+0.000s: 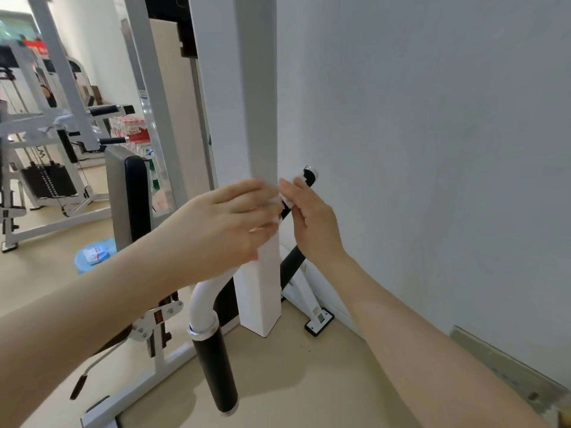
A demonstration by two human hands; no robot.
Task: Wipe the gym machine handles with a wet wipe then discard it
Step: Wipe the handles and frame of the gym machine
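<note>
Black-gripped near handle [216, 372] hangs at 6 o'clock; above it, the left hand [225, 223], fingers straight, and the right hand [312, 220] pinch a crumpled wet wipe [285, 200] against the far handle [304, 188] beside the white post [259, 288].

White wall [432, 149], beige floor [293, 381], white pillar [247, 88]
</note>
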